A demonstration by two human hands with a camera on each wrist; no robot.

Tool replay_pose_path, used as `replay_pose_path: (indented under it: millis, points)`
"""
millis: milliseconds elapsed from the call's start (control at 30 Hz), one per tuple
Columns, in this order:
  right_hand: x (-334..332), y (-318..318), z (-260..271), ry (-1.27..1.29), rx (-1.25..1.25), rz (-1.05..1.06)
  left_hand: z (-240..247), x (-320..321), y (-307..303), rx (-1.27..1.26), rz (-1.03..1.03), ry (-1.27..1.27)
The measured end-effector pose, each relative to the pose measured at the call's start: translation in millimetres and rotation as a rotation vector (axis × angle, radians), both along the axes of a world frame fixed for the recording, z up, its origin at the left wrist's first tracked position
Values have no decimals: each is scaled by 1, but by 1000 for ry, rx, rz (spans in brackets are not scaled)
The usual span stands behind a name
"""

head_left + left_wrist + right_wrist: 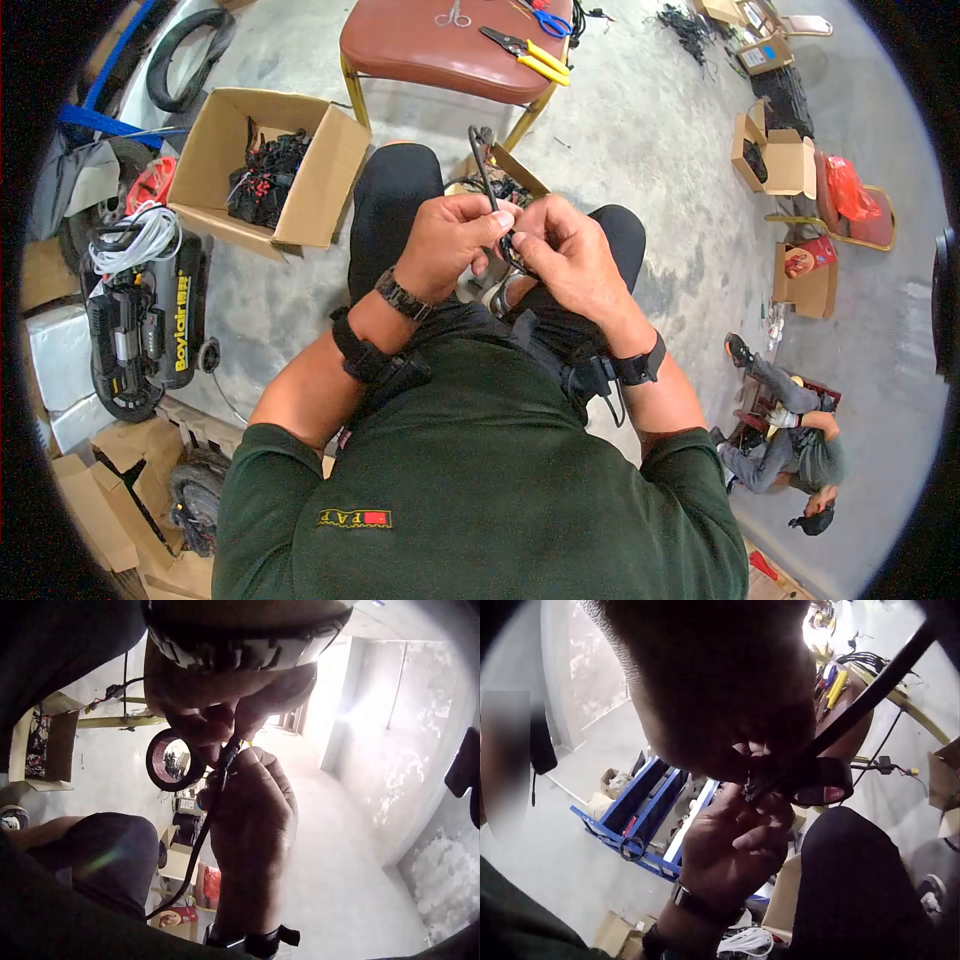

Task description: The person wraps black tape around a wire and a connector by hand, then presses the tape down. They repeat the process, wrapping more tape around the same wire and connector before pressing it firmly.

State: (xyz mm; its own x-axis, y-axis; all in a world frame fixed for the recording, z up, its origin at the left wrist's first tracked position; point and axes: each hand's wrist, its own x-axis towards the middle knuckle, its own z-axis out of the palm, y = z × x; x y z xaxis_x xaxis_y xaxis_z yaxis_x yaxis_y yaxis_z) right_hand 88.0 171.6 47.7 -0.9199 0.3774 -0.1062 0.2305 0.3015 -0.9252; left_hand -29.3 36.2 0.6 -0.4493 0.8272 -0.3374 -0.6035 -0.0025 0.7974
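Observation:
A black cable [483, 165] stands up from between the two hands, held in front of the lap. My left hand [455, 240] pinches it between thumb and fingers, and my right hand [575, 255] pinches it close alongside, fingertips almost meeting. In the left wrist view, the cable [196, 855] runs down past the right hand, with a dark, thicker spot at the fingertips. A black tape roll [152, 761] appears right beside the fingers there; in the head view the hands hide it. The cable [877, 686] crosses the upper right of the right wrist view.
Ahead is a brown chair [430, 50] bearing scissors [453, 15] and yellow-handled pliers [540, 62]. A carton [305, 190] of black wiring stands at left, another box [522, 172] between the knees. Someone sits far right [800, 450].

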Motion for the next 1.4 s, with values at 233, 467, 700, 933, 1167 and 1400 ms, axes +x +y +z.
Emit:
replay_pose_path:
  millis: [233,467,700,933,1167,1400]
  points:
    - [-1,5,4,-100,-181,-56,3,2,0,10,18,24]
    - [7,10,8,84,256,-10,4,3,0,3,30,36]
    - [8,13,13,366,696,217,5,-2,-4,0,-19,29]
    - [5,20,6,425,942,376,4,0,-3,8,-44,9]
    - [7,23,10,219,837,398,3,-1,-3,15,-48,22]
    - [4,12,20,-137,234,230,4,0,-3,1,5,109]
